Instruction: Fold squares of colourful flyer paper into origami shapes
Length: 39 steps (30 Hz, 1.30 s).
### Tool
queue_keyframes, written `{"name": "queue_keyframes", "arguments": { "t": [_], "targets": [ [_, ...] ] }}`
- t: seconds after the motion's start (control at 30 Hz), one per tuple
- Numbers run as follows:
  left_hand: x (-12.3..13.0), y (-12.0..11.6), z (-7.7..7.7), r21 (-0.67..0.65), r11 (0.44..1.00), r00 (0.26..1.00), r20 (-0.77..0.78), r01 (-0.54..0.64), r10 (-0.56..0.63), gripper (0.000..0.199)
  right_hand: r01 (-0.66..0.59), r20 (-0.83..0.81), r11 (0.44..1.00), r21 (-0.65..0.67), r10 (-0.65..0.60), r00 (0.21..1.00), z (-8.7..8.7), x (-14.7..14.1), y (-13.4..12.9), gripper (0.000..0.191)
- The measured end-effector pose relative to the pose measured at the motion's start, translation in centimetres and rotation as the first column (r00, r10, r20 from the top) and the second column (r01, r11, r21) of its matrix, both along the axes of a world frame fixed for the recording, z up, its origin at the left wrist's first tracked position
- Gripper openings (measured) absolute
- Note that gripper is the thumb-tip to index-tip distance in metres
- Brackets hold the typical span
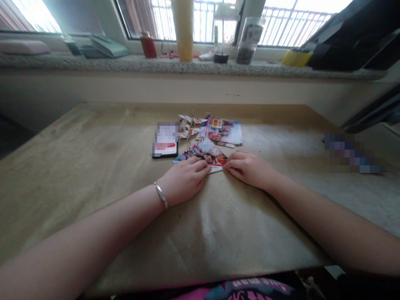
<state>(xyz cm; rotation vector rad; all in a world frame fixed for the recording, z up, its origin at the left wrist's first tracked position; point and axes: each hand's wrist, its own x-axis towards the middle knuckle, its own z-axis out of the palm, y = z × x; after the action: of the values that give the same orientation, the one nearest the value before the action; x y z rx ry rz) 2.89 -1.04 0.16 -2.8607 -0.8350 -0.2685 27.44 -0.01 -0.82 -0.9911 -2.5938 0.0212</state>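
"How's the grip?"

"The right hand seems to pinch the folded paper by its near edge. The left hand lays fingers over it; whether it pinches, I can't tell. The paper sits just right of the phone, a little nearer the body."

"Best way to crease it?"

"I'd pin one side, line up that near edge, then press firmly outward."

"And the room?"

"The phone rests on a tan, faintly shiny desk; beyond it, a speckled sill runs under bright windows."
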Motion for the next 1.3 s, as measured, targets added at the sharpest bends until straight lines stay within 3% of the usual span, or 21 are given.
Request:
{"name": "queue_keyframes", "arguments": {
  "t": [0.27,0.67,1.3],
  "targets": [
    [-0.1,0.0,0.2,-0.058,0.998,1.0,-0.008,0.002,-0.002,0.037,-0.001,-0.048,0.999,-0.043,-0.001,0.999,-0.1,0.4,0.3,0.018],
    [0.0,0.0,0.4,-0.05,0.998,1.0,0.008,0.027,-0.026,0.038,-0.116,0.033,0.99,0.079,0.114,0.993,0.1,-0.5,0.0,0.024],
    [-0.1,0.0,0.6,-0.051,0.998,0.999,-0.012,0.047,-0.048,0.042,-0.176,0.069,0.982,0.073,0.171,0.983,0.5,-0.4,0.0,0.029]
  ]
}}
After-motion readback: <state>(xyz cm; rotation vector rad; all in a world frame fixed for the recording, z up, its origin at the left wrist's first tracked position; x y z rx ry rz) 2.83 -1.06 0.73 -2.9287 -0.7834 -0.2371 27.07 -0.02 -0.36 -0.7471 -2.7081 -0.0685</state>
